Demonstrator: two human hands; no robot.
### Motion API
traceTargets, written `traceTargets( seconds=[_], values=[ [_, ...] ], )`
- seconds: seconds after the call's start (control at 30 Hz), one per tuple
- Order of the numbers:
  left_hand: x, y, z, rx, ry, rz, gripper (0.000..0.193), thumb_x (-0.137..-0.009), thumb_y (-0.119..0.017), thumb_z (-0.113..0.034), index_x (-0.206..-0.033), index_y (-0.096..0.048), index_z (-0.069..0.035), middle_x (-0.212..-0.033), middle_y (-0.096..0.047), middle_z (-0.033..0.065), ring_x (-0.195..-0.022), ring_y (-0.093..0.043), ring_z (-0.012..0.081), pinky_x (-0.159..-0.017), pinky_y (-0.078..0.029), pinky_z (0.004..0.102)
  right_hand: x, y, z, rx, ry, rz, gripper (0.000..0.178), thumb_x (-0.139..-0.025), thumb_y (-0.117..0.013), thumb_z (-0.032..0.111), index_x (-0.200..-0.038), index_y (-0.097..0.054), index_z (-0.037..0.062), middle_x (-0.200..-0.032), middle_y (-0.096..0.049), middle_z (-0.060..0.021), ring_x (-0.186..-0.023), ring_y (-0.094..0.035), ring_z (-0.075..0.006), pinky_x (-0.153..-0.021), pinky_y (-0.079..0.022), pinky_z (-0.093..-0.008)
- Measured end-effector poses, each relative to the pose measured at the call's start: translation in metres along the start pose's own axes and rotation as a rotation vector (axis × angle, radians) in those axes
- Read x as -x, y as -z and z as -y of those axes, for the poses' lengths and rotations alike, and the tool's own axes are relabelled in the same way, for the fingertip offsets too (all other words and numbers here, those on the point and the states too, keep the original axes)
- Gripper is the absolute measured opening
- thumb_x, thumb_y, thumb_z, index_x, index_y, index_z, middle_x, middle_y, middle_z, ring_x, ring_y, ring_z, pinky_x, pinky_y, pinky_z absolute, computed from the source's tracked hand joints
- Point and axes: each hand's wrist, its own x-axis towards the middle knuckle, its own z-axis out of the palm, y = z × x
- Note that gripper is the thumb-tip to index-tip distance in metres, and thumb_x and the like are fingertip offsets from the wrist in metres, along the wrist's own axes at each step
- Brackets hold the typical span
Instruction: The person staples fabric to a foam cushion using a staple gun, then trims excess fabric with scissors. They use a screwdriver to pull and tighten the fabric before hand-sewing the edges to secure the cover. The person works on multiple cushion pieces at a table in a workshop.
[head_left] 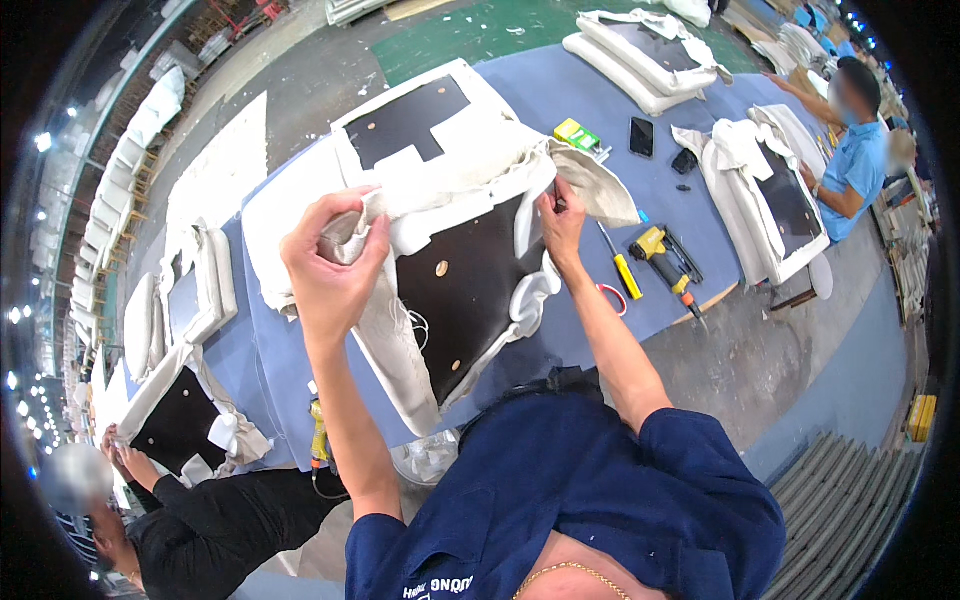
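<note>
A padded seat panel (478, 290) lies black underside up in front of me, with cream fabric (385, 345) folded round its edges. My left hand (335, 255) is closed on the fabric at the panel's far left corner, thumb and fingers curled round a fold. At the far right corner my right hand (562, 218) pinches the fabric edge; its fingertips are partly hidden. A loose fabric flap (600, 190) spreads out beyond the right hand. Just behind this panel lies another padded panel (400, 120), also black side up.
On the blue table (600, 345), to the right, lie a yellow screwdriver (626, 275), a yellow staple gun (657, 250), red-handled scissors (612, 298), a phone (641, 137) and a green-yellow box (576, 134). One co-worker (855, 165) stands at right, another (220, 530) at lower left, both beside panels.
</note>
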Motion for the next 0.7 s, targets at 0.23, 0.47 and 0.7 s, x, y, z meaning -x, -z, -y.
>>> traceTargets(
  seconds=[0.23, 0.47, 0.7],
  values=[
    [-0.006, 0.004, 0.019, -0.02, 0.024, -0.083, 0.014, -0.081, -0.077, 0.0, -0.083, -0.063, 0.0, -0.079, -0.062, -0.0043, -0.074, -0.052, 0.0033, -0.068, -0.042, 0.0196, -0.033, -0.033, -0.018, -0.05, 0.007, -0.045, 0.028, -0.099, -0.059, 0.017, -0.112, -0.066, -0.006, -0.086, -0.068, -0.013, -0.078, -0.06, -0.0177, -0.072, -0.048, -0.0337],
    [-0.004, 0.019, 0.05, -0.092, 0.116, -0.176, 0.023, -0.082, -0.08, -0.005, -0.076, -0.058, -0.001, -0.075, -0.056, -0.0051, -0.071, -0.047, 0.0045, -0.065, -0.038, 0.0217, -0.025, -0.002, -0.021, 0.023, 0.001, 0.279, 0.025, -0.101, -0.056, 0.023, -0.105, -0.061, -0.0012, -0.081, -0.056, -0.0049, -0.078, -0.049, -0.0161, -0.074, -0.045, -0.0353],
    [-0.007, 0.01, 0.044, -0.126, 0.051, -0.183, 0.021, -0.083, -0.081, -0.009, -0.08, -0.062, 0.0, -0.077, -0.062, -0.0024, -0.072, -0.051, 0.0057, -0.068, -0.042, 0.0222, 0.023, 0.052, -0.001, 0.091, -0.205, 0.158, 0.019, -0.097, -0.062, 0.019, -0.098, -0.059, 0.0006, -0.075, -0.052, -0.0017, -0.068, -0.046, -0.0113, -0.062, -0.041, -0.0304]
  ],
)
